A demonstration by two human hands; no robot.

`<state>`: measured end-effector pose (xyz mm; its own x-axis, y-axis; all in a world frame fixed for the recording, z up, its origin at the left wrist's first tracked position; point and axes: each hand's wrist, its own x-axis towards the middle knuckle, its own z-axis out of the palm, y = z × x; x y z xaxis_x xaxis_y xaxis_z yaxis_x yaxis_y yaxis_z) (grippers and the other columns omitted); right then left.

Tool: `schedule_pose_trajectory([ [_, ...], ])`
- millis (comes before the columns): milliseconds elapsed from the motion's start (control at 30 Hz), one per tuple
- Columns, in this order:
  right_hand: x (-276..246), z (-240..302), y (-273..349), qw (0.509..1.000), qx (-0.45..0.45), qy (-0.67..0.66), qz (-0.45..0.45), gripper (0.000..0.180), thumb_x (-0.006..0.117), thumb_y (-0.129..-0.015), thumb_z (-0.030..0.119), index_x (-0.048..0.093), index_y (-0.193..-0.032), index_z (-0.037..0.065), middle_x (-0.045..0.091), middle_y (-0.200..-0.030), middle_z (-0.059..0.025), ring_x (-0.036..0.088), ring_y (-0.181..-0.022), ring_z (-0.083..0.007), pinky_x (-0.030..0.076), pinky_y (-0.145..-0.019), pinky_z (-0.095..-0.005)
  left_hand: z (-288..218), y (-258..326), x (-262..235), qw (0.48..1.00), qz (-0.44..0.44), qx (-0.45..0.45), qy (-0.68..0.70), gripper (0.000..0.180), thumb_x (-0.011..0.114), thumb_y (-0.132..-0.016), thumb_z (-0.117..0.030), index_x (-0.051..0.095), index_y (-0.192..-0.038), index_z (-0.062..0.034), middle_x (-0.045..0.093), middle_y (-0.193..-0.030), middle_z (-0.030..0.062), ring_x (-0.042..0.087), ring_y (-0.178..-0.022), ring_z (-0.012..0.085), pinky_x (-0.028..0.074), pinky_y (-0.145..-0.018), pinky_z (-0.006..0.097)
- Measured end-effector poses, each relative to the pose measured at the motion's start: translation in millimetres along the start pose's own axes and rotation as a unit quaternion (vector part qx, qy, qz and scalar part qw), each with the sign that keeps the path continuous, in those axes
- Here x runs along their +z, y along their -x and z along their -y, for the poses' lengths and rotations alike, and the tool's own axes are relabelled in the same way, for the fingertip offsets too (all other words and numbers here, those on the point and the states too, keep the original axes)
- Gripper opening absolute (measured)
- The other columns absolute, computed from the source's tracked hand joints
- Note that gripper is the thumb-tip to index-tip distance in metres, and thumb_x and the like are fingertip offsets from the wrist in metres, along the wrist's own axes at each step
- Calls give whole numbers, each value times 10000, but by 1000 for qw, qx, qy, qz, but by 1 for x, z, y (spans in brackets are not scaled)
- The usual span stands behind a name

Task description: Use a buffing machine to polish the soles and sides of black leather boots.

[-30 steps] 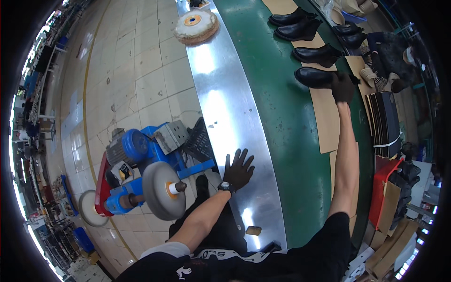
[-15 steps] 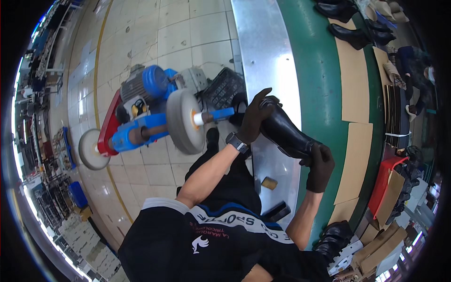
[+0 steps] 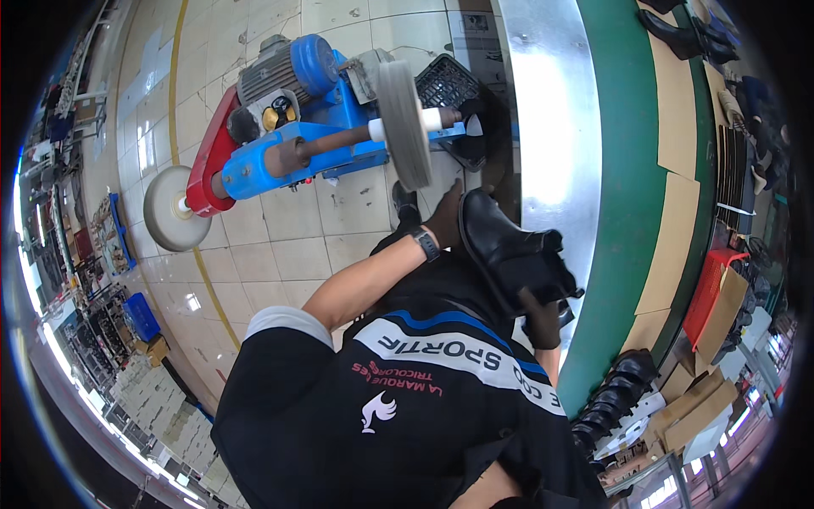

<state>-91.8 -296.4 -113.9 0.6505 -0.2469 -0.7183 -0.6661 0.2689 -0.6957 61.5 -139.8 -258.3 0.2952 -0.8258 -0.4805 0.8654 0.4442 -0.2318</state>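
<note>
A black ankle boot (image 3: 509, 254), glossy with a short heel and pull tab, sits at picture centre, toe toward twelve o'clock, just below the grey buffing wheel (image 3: 404, 123) of a blue polishing machine (image 3: 297, 144). The left hand (image 3: 445, 222) cups its toe; the gloved right hand (image 3: 541, 321) grips its shaft at five o'clock

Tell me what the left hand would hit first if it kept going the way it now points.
Probably the grey buffing wheel: the gloved left hand, at the toe of the black boot, points up toward it. Depth is unclear, so it might pass beside it.
</note>
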Motion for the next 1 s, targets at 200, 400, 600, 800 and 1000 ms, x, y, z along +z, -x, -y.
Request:
schedule_pose_trajectory([
  [200,58,-25,3,972,106,-208,29,550,621,-683,81,449,-1198,-5,545,-1113,-95,524,-1017,-211,395,-916,-312,-18,55,-13,952,28,162,-258,569,244,-920,-454,410,-1221,0,530,-1140,170,500,-1081,260,338,-993,421],
  [400,84,-76,-43,980,75,-183,24,275,577,-711,106,547,-971,25,586,-962,-82,563,-902,-193,445,-845,-307,-50,59,-22,978,-2,174,-119,626,253,-898,-483,411,-1199,43,506,-1170,198,492,-1091,283,358,-980,400],
  [600,148,-43,-92,975,14,-209,75,189,577,-722,43,542,-907,33,584,-941,-90,562,-889,-177,450,-832,-296,-83,39,-26,635,-205,278,-691,568,293,-898,-465,422,-1194,2,516,-1155,186,497,-1083,293,381,-948,379],
  [800,137,-69,-80,989,-143,23,19,280,606,-700,24,551,-975,21,590,-952,-90,565,-890,-166,448,-813,-292,-95,12,-48,981,-19,137,-139,485,248,-934,-400,417,-1211,-39,495,-1215,105,470,-1126,239,357,-969,361],
  [1000,100,-37,-6,964,-146,220,19,656,695,-664,162,421,-1238,3,512,-1166,-150,511,-1044,-266,383,-922,-340,-67,72,-23,1000,7,-6,5,677,203,-896,-546,421,-1206,16,526,-1174,144,468,-1117,239,324,-985,403],
])
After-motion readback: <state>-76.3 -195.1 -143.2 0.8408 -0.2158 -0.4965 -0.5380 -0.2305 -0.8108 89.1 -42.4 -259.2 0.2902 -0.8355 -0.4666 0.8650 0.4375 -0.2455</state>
